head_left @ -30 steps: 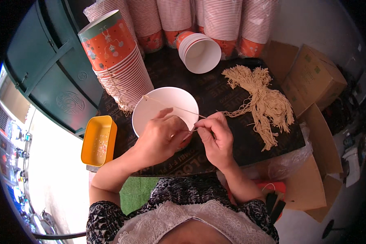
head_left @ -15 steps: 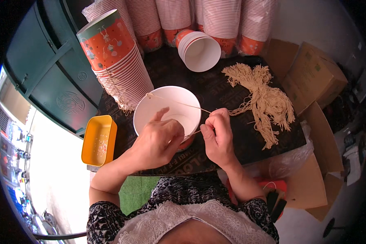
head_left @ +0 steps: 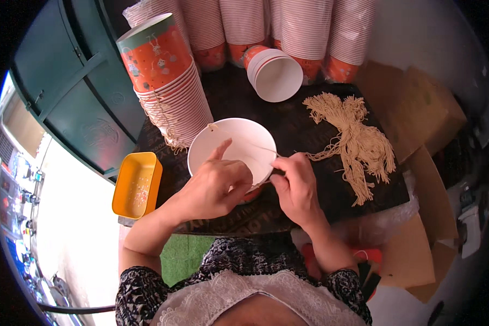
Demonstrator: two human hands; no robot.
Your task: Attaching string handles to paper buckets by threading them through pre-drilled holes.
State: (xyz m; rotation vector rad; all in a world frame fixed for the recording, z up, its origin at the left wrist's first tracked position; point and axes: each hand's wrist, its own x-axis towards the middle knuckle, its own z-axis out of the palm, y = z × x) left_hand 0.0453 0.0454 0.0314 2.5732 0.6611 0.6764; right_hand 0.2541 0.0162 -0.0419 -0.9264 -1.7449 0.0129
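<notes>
Has a white-lined bucket (head_left: 247,149) on the black tabletop (head_left: 331,204). Pinches its string (head_left: 265,148) in the right hand (head_left: 299,187). Curls the left hand (head_left: 220,185) by the near rim; cannot tell its grip. Has a cord bundle (head_left: 356,144) rightward.

Holds the left hand (head_left: 217,187) over the near rim of a white-lined paper bucket (head_left: 243,153) and pinches a thin beige cord (head_left: 265,148) in the right hand (head_left: 299,190) beside the right rim. Has a yellow plastic tray (head_left: 154,185) and a stack of orange-printed buckets (head_left: 185,103) at left, a bundle of beige cords (head_left: 358,141) at right. Faces plastic-wrapped bucket stacks (head_left: 304,32), with a tipped nested set (head_left: 280,79) before them.
</notes>
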